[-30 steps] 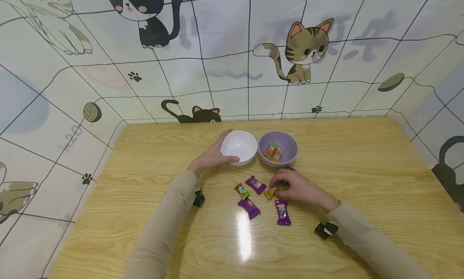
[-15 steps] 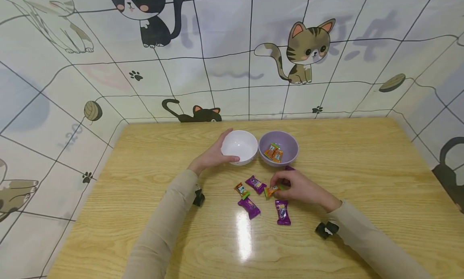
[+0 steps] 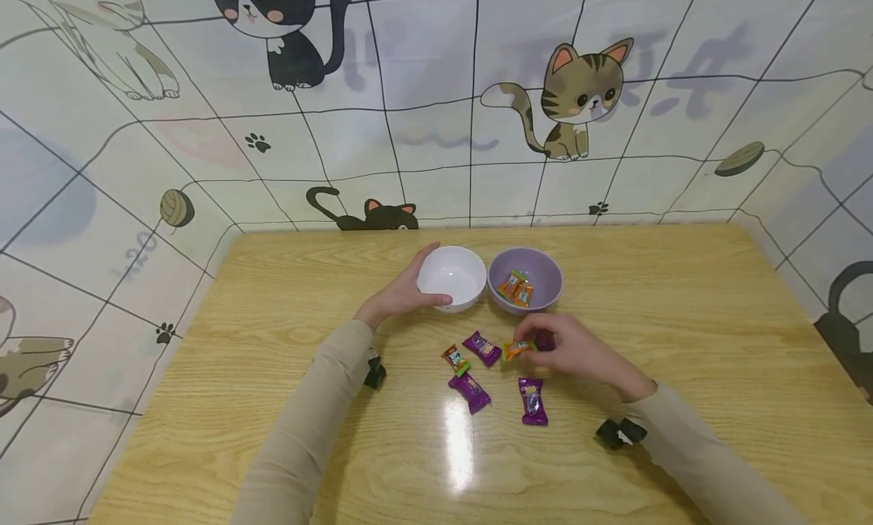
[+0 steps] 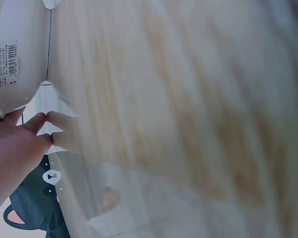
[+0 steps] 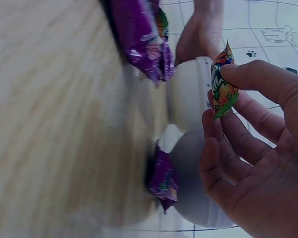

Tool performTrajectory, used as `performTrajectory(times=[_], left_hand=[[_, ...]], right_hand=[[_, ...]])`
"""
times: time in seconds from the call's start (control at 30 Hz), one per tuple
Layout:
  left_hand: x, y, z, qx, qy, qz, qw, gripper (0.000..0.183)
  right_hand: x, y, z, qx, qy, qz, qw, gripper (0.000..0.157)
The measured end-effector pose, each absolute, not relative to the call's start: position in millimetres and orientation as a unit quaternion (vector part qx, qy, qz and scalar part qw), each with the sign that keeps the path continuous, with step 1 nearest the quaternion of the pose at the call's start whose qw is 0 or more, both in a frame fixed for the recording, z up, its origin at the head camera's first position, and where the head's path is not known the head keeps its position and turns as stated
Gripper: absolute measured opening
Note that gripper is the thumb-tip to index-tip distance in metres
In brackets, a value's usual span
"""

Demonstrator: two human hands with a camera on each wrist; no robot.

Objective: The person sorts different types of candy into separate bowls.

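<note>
My left hand (image 3: 408, 289) grips the white bowl (image 3: 453, 276) from its left side, thumb over the near rim. In the left wrist view its fingers (image 4: 36, 125) are beside the bowl's underside, where a barcode label shows. Between thumb and fingers, my right hand (image 3: 574, 351) pinches an orange wrapped candy (image 5: 223, 82) with green ends, held above the table. Just behind that hand stands the purple bowl (image 3: 546, 276), holding orange candies (image 3: 513, 285). A purple wrapped candy (image 3: 544, 340) lies partly hidden behind the right hand.
On the wooden table (image 3: 341, 449), in front of the bowls, lie purple candies (image 3: 533, 401) and another orange candy (image 3: 455, 359). The two bowls stand side by side. A wall covering with cat drawings (image 3: 580, 108) rises behind the table's far edge.
My right hand has picked up the orange candy from the table and raised it slightly toward the bowls. The left hand has stayed on the white bowl.
</note>
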State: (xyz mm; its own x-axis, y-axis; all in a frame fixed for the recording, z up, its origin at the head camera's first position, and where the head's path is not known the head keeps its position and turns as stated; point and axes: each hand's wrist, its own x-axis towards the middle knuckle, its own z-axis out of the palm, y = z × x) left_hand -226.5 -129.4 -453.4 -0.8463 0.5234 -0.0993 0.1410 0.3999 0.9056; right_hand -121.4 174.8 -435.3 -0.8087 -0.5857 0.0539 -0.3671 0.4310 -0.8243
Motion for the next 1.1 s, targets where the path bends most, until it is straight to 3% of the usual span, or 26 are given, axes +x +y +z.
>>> performTrajectory(times=[0.67,1.1], left_hand=[[-225,-128,-452,0.195,0.821,0.502,0.190,0.102],[-225,-128,-451,0.195,0.815,0.509,0.197,0.104]], right_hand=[[-132,186,-410,-0.280,0.843,-0.459,0.026,0.016],[-155,191,-401,-0.228,0.853,-0.469,0.022,0.015]])
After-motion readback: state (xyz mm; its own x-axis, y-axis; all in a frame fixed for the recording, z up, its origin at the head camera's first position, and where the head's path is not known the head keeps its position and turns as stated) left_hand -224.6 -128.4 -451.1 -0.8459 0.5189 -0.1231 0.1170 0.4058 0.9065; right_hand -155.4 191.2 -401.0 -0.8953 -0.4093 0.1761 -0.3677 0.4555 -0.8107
